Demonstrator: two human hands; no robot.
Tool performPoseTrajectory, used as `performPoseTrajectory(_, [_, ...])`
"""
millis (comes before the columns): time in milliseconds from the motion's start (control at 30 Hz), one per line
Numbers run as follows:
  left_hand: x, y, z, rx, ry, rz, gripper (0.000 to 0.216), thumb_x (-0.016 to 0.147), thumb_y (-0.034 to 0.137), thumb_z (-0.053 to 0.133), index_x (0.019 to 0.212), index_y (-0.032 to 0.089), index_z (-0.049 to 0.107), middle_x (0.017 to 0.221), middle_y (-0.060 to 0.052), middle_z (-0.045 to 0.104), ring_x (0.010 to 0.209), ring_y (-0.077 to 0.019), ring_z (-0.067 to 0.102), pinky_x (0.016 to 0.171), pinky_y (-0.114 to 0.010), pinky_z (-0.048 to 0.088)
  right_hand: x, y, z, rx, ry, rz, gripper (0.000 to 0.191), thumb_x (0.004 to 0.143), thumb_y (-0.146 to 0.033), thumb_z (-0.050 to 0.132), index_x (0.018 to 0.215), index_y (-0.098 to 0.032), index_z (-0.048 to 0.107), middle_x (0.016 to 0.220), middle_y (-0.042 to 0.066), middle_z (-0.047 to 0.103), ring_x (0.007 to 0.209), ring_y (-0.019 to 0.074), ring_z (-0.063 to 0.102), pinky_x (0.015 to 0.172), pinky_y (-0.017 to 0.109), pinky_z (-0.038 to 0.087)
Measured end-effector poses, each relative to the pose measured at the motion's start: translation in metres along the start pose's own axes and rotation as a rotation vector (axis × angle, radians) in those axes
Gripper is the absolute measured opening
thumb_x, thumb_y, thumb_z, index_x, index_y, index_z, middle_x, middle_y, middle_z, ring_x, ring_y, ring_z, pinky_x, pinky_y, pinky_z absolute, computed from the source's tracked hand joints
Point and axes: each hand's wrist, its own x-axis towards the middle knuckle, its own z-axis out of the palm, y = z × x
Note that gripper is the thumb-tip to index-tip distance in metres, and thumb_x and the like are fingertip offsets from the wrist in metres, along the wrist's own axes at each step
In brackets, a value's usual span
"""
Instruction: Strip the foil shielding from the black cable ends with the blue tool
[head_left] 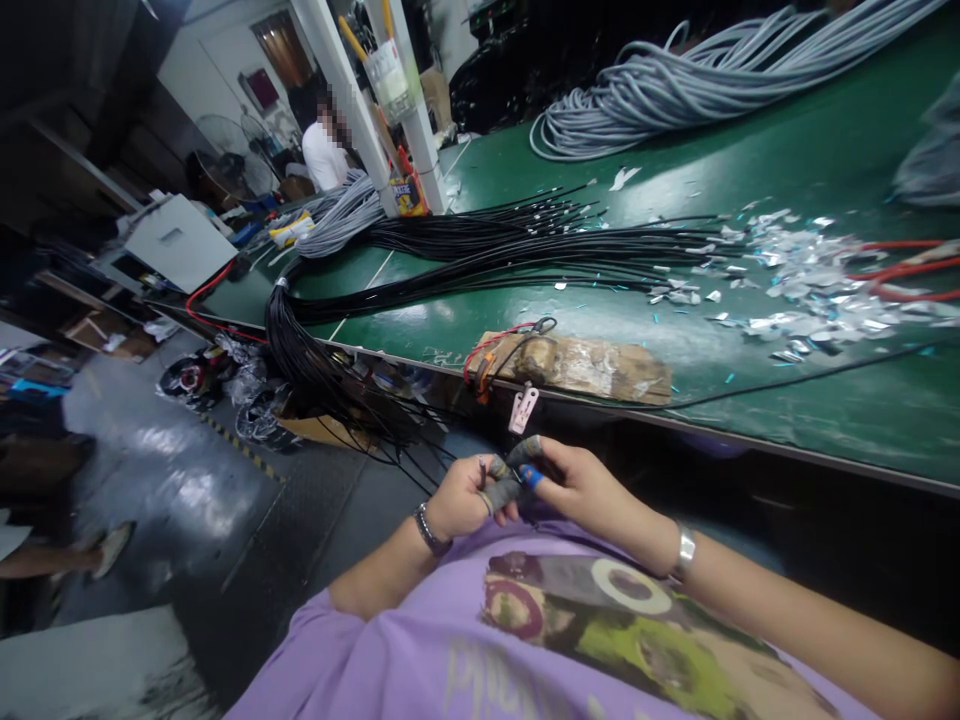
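Observation:
In front of the purple shirt, my left hand [466, 497] and my right hand [577, 482] meet with pinched fingertips. Grey wraps cover some fingers, and blue tape circles one on the right hand. Between them is the end of a thin black cable, mostly hidden by the fingers. A bundle of black cables [450, 282] lies along the green bench [420, 330], and its near part hangs over the edge toward my left hand. Just beyond my hands, a worn wooden block [600, 370] sits at the bench edge with a pink clip [523, 408] hanging from it.
Silvery foil scraps [810, 270] are scattered on the right side of the bench. Grey cable coils [660, 95] lie at the back. White posts [352, 100] stand on the bench with a tool holder. A cardboard box [330, 432] is below the edge. A person in white [322, 157] is farther back.

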Motion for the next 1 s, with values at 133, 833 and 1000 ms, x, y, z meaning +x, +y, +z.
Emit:
performPoseTrajectory(133, [-0.001,0.002,-0.002,-0.01,0.067,-0.01,0.05,0.059,0.062,0.07,0.065,0.017,0.05,0.043,0.005,0.053,0.03,-0.0047,0.039,0.032,-0.017,0.027,-0.002,0.0,-0.007,-0.168,0.085,-0.066,0.025,0.088,-0.037,0.039,0.075,-0.02,0.053,0.068,0.003,0.062,0.059,0.0151,0.055,0.056,0.026,0.044])
performPoseTrajectory(833, [-0.002,0.005,0.002,-0.155,0.24,0.029,0.043,0.062,0.053,0.071,0.063,0.017,0.048,0.046,0.004,0.057,0.032,-0.0055,0.044,0.034,-0.017,0.031,-0.01,-0.011,-0.003,-0.403,-0.02,-0.068,0.019,0.085,-0.02,0.041,0.079,-0.02,0.059,0.072,0.005,0.066,0.065,0.0175,0.06,0.061,0.028,0.046])
performPoseTrajectory(1000, [-0.003,0.004,0.003,-0.12,0.257,0.037,0.04,0.064,0.05,0.07,0.065,0.017,0.048,0.047,0.004,0.057,0.033,-0.0054,0.045,0.036,-0.017,0.032,-0.01,-0.011,-0.002,-0.387,-0.044,-0.044,0.02,0.086,-0.02,0.042,0.075,-0.02,0.059,0.072,0.004,0.067,0.065,0.0171,0.059,0.061,0.027,0.045])
